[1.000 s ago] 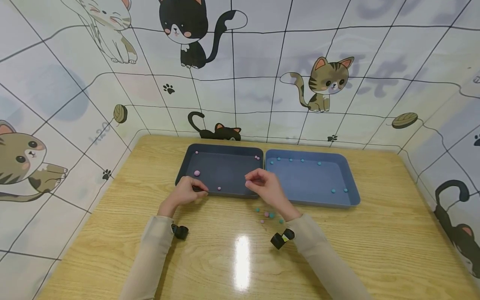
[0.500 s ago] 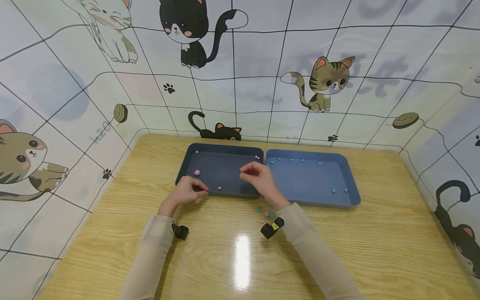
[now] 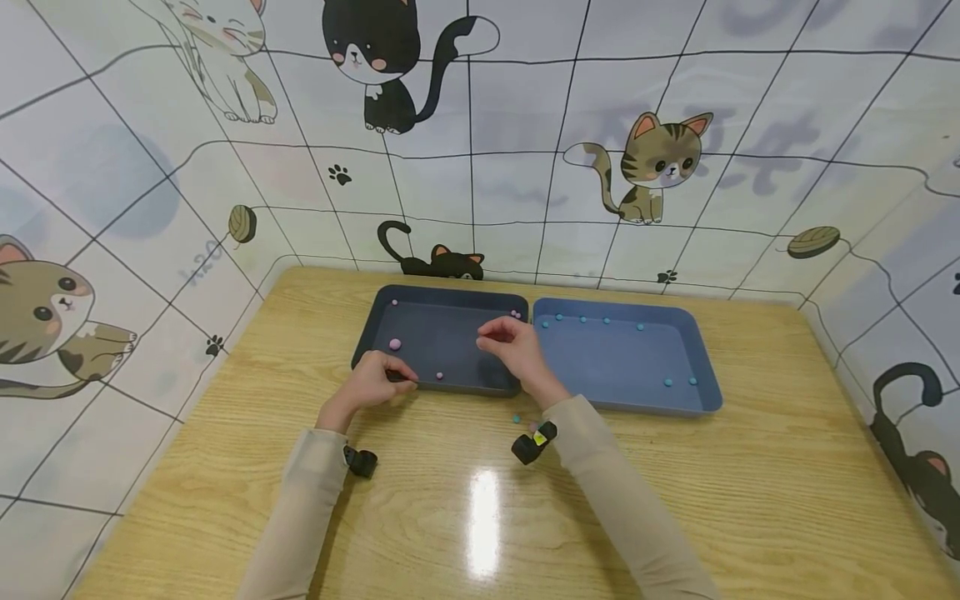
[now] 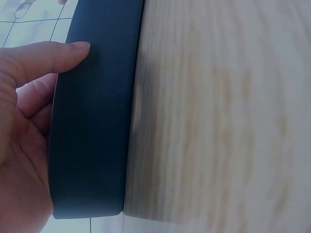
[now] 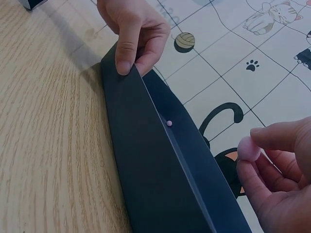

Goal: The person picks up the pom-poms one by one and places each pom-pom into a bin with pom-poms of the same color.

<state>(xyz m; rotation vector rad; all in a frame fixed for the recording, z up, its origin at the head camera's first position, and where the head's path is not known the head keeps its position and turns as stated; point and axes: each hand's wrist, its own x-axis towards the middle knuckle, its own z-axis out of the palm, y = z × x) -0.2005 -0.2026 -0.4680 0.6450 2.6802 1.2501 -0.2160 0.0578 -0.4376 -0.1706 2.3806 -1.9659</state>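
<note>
My right hand (image 3: 516, 350) is over the right part of the dark tray (image 3: 442, 329). Thumb and fingers pinch a pink ball (image 5: 249, 149), plain in the right wrist view but barely made out from the head. At the tray's near left side, my left hand (image 3: 367, 385) grips the wall, thumb outside and fingers inside. Inside that tray lie a larger pink ball (image 3: 395, 344) and several small ones, one of them a small pink ball (image 5: 169, 123) close to the near wall.
A blue tray (image 3: 615, 358) with several small teal balls stands right beside the dark one. On the wooden table (image 3: 420, 500), a teal ball (image 3: 516, 419) lies in front; the right wrist camera (image 3: 534, 443) partly hides others there. A cat-print sheet rises behind.
My right hand has moved left and slightly farther out over the dark tray, still pinching the pink ball. The left hand keeps its place on the tray wall.
</note>
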